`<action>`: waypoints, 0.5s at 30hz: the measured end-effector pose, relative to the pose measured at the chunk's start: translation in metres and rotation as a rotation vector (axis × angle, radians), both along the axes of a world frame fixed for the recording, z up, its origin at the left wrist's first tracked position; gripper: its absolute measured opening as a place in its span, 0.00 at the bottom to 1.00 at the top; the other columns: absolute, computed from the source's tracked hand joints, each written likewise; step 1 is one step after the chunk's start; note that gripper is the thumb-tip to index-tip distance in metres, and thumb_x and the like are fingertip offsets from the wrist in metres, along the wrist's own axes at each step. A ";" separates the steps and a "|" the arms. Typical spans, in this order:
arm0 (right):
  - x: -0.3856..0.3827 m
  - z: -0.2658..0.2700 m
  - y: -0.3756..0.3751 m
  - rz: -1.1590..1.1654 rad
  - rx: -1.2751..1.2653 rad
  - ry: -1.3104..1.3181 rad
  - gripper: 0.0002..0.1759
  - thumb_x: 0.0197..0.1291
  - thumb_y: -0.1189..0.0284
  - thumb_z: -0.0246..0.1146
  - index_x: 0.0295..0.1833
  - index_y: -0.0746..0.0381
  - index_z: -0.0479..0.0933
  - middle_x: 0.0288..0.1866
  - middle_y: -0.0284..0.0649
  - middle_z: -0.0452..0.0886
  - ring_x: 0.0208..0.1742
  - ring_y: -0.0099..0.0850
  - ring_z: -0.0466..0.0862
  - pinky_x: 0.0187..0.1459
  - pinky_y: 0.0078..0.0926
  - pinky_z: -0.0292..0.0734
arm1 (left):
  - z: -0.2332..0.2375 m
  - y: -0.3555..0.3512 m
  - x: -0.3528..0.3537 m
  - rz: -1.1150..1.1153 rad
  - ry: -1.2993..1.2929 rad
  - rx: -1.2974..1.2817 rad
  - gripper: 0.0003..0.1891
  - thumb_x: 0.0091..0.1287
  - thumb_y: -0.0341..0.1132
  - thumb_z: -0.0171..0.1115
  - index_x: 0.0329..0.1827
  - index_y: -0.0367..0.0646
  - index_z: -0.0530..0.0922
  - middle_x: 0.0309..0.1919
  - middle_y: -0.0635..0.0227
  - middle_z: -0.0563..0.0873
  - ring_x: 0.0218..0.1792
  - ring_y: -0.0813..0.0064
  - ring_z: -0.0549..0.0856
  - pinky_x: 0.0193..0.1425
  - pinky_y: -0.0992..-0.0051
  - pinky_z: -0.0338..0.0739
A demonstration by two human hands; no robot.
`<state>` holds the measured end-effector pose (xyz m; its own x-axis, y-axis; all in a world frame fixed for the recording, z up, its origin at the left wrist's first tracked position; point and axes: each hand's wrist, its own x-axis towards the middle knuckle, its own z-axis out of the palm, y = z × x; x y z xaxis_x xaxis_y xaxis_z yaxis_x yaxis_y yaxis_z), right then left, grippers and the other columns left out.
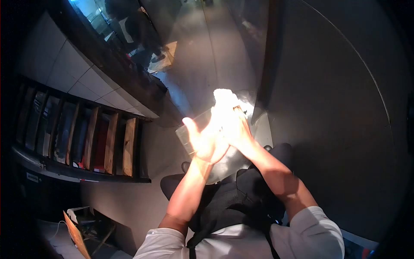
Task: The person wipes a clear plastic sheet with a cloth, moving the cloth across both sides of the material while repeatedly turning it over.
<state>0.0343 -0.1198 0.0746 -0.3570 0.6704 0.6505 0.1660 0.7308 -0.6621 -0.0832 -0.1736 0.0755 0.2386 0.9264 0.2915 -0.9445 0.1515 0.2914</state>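
Observation:
Strong glare washes out the middle of the view, where my hands meet. My left hand [206,140] is palm up, its thumb stretched out to the left and its fingers lost in the brightness. Across it from the right lies my right hand [240,133], its fingers also bleached out. A bright white lump [223,96] shows at the far end of the hands; I cannot tell what it is. Beneath the hands sits a see-through box or sheet [184,139], its left edge showing beside my left thumb. Shiny clear material [227,166] spreads below my wrists, above my lap.
To the left stands a rack with wooden slats [110,142] and a dark frame. A dark-framed glass panel [215,47] rises ahead, with a person [140,32] at the upper left. A folding stand [97,233] with a board is at the lower left. Grey wall [336,99] runs along the right.

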 end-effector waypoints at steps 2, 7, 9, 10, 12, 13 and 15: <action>-0.011 -0.021 0.002 0.223 -0.223 -0.058 0.17 0.63 0.69 0.62 0.52 0.69 0.83 0.48 0.54 0.86 0.49 0.52 0.86 0.55 0.50 0.80 | 0.001 0.001 0.008 0.026 0.191 -0.180 0.61 0.61 0.87 0.41 0.86 0.48 0.55 0.82 0.55 0.64 0.81 0.49 0.62 0.81 0.38 0.56; -0.022 0.036 -0.078 0.082 0.321 0.051 0.13 0.64 0.72 0.63 0.49 0.69 0.84 0.46 0.56 0.86 0.45 0.54 0.86 0.54 0.51 0.81 | 0.013 0.002 -0.015 -0.074 0.120 -0.264 0.59 0.62 0.86 0.42 0.89 0.59 0.46 0.84 0.41 0.54 0.82 0.33 0.55 0.74 0.19 0.51; -0.005 0.002 -0.076 0.154 0.202 -0.041 0.16 0.64 0.72 0.66 0.55 0.67 0.83 0.63 0.61 0.79 0.65 0.55 0.79 0.67 0.56 0.72 | 0.012 -0.005 -0.026 -0.035 0.074 -0.204 0.60 0.62 0.86 0.42 0.89 0.57 0.45 0.84 0.40 0.54 0.82 0.33 0.56 0.77 0.23 0.52; 0.001 -0.005 -0.074 0.186 0.141 -0.092 0.18 0.64 0.72 0.67 0.58 0.66 0.83 0.71 0.63 0.76 0.75 0.56 0.75 0.74 0.59 0.68 | 0.019 -0.008 -0.025 -0.012 0.078 -0.239 0.59 0.63 0.86 0.42 0.90 0.55 0.46 0.84 0.41 0.54 0.81 0.33 0.57 0.79 0.29 0.52; 0.004 -0.006 -0.050 0.081 -0.116 -0.213 0.19 0.64 0.69 0.67 0.57 0.67 0.83 0.71 0.63 0.76 0.75 0.56 0.75 0.74 0.60 0.66 | 0.002 -0.010 -0.025 0.176 0.329 -0.318 0.62 0.61 0.88 0.40 0.89 0.52 0.47 0.84 0.42 0.54 0.82 0.37 0.56 0.80 0.35 0.58; 0.004 0.003 -0.046 0.060 -0.159 -0.240 0.19 0.63 0.68 0.67 0.57 0.67 0.83 0.70 0.62 0.77 0.73 0.55 0.76 0.74 0.60 0.66 | 0.008 -0.008 -0.014 0.192 0.374 -0.288 0.63 0.60 0.88 0.40 0.89 0.52 0.46 0.85 0.42 0.52 0.83 0.38 0.54 0.80 0.36 0.58; 0.000 0.016 -0.044 0.050 -0.122 -0.215 0.18 0.63 0.68 0.67 0.55 0.67 0.84 0.68 0.61 0.79 0.70 0.54 0.78 0.73 0.59 0.68 | 0.022 -0.003 0.008 0.226 0.463 -0.229 0.65 0.58 0.89 0.40 0.89 0.51 0.46 0.86 0.42 0.47 0.84 0.39 0.52 0.81 0.37 0.57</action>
<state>0.0343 -0.1641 0.0906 -0.5129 0.7174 0.4714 0.2779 0.6583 -0.6996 -0.0754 -0.1766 0.0971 0.0818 0.9966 -0.0110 -0.7419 0.0683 0.6670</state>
